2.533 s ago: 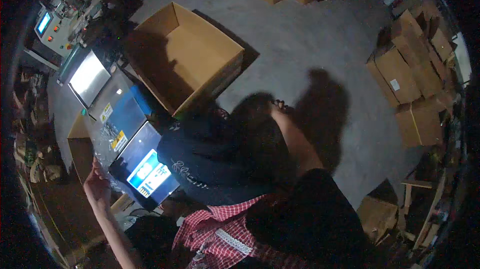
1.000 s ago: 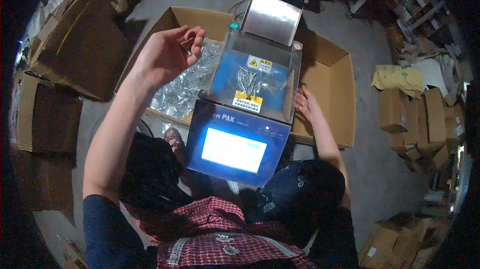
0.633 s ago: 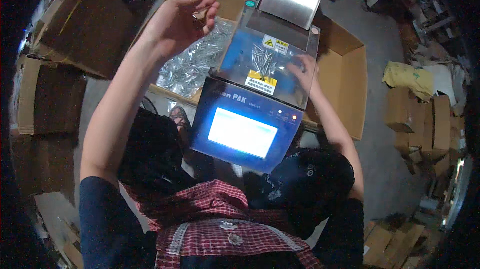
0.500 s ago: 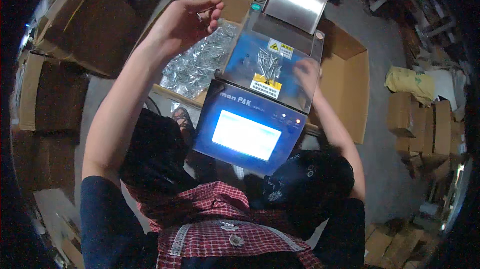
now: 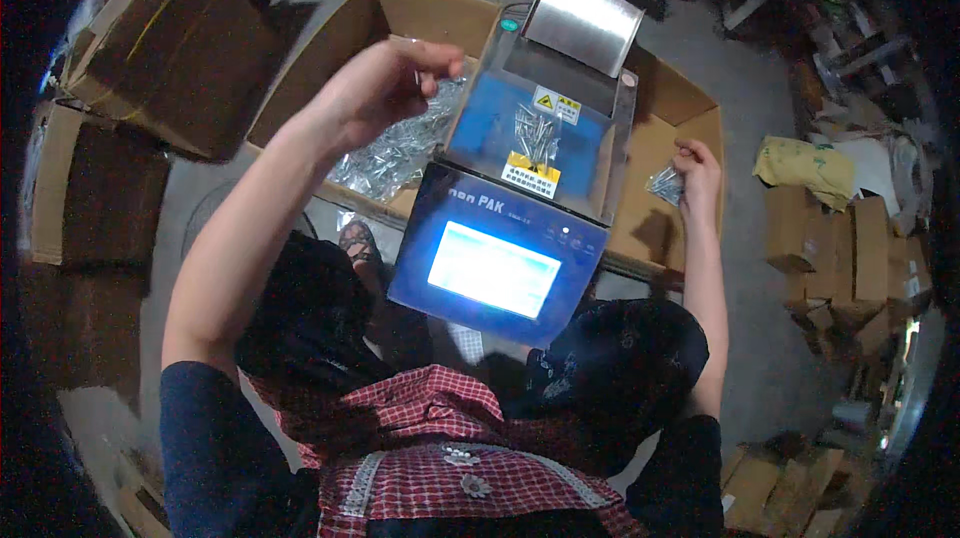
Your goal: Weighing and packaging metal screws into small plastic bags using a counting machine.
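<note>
A blue packing machine (image 5: 405, 283) with a lit screen stands in front of me. A bunch of metal screws or nails (image 5: 537, 135) shows on its blue top, by the warning labels. My left hand (image 5: 395, 88) is curled at the machine's left, over a cardboard box (image 5: 325, 68) heaped with shiny metal pieces in clear plastic (image 5: 390, 153). Its fingers are bent together; what they hold, if anything, is hidden. Out to the machine's right, my right hand (image 5: 700, 178) is closed on a small bag of metal screws or nails (image 5: 662, 183), above another cardboard box (image 5: 680, 103).
A curved metal plate (image 5: 585, 18) rises at the machine's far end. Large cartons (image 5: 95, 183) stand at the left. On the right are stacked small cartons (image 5: 865, 248) and a yellow sack (image 5: 805, 166). My knees flank the machine's near end.
My right hand has moved right, off the machine's side to over the right box, and a small bag now shows in it. My left hand has come slightly nearer. A red panel light has gone out.
</note>
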`<state>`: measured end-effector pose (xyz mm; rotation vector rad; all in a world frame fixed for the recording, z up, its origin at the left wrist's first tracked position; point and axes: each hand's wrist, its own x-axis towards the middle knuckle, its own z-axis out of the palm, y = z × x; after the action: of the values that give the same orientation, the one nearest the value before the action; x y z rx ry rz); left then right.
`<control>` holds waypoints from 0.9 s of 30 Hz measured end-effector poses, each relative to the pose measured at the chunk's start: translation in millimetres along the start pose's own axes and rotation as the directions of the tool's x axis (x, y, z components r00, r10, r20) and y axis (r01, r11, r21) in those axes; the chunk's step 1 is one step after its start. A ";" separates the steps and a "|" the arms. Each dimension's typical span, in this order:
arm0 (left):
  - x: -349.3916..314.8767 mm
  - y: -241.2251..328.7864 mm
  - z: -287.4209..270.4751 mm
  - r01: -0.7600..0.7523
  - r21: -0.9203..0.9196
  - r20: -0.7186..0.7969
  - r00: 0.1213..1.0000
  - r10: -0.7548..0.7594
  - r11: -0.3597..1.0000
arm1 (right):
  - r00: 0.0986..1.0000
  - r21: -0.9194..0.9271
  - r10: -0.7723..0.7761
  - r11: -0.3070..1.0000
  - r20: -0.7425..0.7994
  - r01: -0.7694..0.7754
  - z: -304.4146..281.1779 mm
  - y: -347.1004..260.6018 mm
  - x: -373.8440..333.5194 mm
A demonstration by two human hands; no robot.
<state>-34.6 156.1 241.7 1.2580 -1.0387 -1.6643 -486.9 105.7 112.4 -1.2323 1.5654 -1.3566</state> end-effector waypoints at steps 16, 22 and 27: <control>-46.2 21.5 31.7 -0.165 -0.023 0.035 0.986 0.166 0.986 | 0.714 -0.286 -0.624 0.654 0.319 0.700 115.3 -131.2 3.1; -28.9 19.4 13.7 -0.148 -0.104 -0.022 0.989 0.147 0.984 | 0.794 -0.219 -0.543 0.768 0.275 0.601 134.6 -71.1 48.4; -21.2 13.7 -12.6 -0.159 -0.260 -0.039 0.987 0.155 0.952 | 0.887 -0.438 -0.440 0.776 0.138 0.453 80.2 -28.4 100.9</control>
<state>-16.6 169.0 259.2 0.9897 -0.8510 -1.6045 -435.2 -14.2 131.7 -2.0165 1.6986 -1.2656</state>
